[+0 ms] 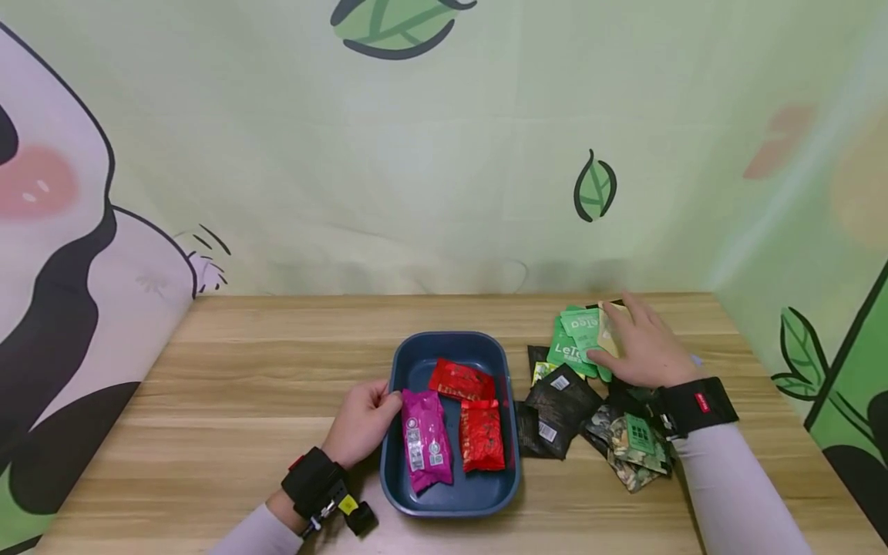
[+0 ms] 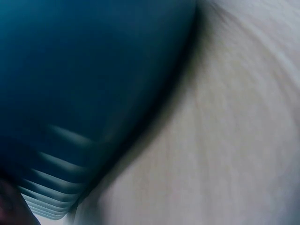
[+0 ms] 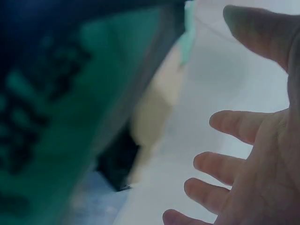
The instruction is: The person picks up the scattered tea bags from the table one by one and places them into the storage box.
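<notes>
A dark blue plastic tray (image 1: pixel 451 505) stands on the table, its left rim pinched by my left hand (image 1: pixel 362 422) with the thumb on top. Inside lie a purple packet (image 1: pixel 425 439) and two red packets, one across the back (image 1: pixel 462 379) and one red packet nearer (image 1: pixel 482 435). My right hand (image 1: pixel 645 347) reaches over the pile of sachets, fingertips close over a cream sachet (image 1: pixel 606 331) beside green sachets (image 1: pixel 567 345). In the right wrist view its fingers (image 3: pixel 234 125) are spread and relaxed, with a blurred green packet (image 3: pixel 108 70) near the camera.
Black sachets (image 1: pixel 565 397) lie just right of the tray, some against its side. Several patterned sachets (image 1: pixel 634 447) lie below the right wrist. A printed cloth backdrop (image 1: pixel 444 193) rises behind the wooden table (image 1: pixel 277 354).
</notes>
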The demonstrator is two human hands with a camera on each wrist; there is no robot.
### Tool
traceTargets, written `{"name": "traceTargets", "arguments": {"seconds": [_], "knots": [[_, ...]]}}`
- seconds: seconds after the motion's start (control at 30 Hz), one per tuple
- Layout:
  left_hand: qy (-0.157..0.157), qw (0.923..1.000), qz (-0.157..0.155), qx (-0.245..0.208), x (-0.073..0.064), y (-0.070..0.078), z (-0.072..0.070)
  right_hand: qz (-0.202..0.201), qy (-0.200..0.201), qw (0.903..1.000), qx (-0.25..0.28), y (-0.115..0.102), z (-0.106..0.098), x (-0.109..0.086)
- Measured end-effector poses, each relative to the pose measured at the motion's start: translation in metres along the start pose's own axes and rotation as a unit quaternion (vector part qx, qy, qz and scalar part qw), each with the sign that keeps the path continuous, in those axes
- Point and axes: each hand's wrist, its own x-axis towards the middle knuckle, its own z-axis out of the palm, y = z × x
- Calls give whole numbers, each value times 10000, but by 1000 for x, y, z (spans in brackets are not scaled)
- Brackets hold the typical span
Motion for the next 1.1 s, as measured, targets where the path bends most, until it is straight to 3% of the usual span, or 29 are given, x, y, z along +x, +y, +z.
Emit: {"name": "traceTargets", "arguments": {"seconds": [0.27, 0.43, 1.1], "knots": [[-3, 10000, 1, -26, 0, -2, 0, 396, -417, 9982, 175, 11, 8, 0], [-19, 10000, 2, -36, 0, -3, 0, 325, -534, 9978, 225, 11, 10, -2], [67, 9998, 171, 112, 0, -2, 0, -153, -48, 9998, -149, 2, 7, 2]]}}
